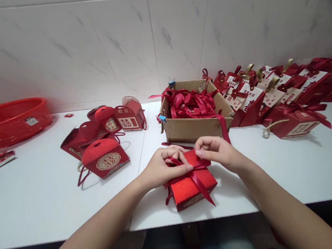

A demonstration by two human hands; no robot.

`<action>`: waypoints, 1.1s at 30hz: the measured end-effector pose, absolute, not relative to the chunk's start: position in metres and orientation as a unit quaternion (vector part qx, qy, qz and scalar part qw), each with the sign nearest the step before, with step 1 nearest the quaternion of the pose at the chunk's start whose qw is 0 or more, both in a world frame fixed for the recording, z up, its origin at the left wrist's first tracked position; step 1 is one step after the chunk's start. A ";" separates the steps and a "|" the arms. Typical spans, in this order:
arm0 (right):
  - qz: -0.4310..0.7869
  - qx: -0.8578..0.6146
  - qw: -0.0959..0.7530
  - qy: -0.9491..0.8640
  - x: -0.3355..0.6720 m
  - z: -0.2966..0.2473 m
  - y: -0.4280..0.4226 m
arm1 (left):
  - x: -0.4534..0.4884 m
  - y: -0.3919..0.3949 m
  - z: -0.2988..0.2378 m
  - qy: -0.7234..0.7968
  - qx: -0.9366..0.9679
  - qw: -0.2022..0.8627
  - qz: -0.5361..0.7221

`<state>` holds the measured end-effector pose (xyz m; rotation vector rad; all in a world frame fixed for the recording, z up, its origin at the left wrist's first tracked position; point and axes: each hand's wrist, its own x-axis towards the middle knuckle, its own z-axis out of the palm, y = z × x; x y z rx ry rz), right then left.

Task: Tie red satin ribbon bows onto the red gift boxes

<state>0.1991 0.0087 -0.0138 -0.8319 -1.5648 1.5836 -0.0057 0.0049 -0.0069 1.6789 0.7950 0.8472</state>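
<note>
A red gift box [186, 188] lies on its side near the table's front edge, with a dark red ribbon [202, 187] crossed around it. My left hand [169, 165] is closed on the ribbon at the knot, its thumb pressing down on top of the box. A ribbon loop shows between those fingers. Over the box's far right corner, my right hand [215, 153] has thumb and forefinger drawn together beside the ribbon. Whatever sits between these fingertips is too small to make out.
Behind the box stands a cardboard box [197, 128] full of red ribbons, with blue binder clips [162, 118] on its rim. Several red gift boxes [106, 158] stand at left, near a red plastic basin [11, 124]. Ribboned gift boxes [248, 105] crowd the right.
</note>
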 end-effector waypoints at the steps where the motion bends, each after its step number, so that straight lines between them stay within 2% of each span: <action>1: 0.612 -0.325 0.380 -0.613 0.199 -0.014 0.009 | -0.007 0.006 -0.007 0.326 0.692 0.537 0.355; 7: 0.591 -0.329 0.410 -0.612 0.197 -0.018 0.007 | -0.018 0.012 -0.003 0.240 0.650 0.650 0.314; 15: 0.575 -0.341 0.417 -0.615 0.197 -0.012 0.003 | -0.023 0.016 0.000 0.208 0.700 0.609 0.311; 24: 0.586 -0.349 0.397 -0.615 0.196 -0.016 0.003 | -0.018 0.014 -0.005 0.270 0.659 0.593 0.375; 33: 0.584 -0.353 0.397 -0.614 0.196 -0.018 0.004 | -0.021 0.014 -0.007 0.262 0.611 0.659 0.351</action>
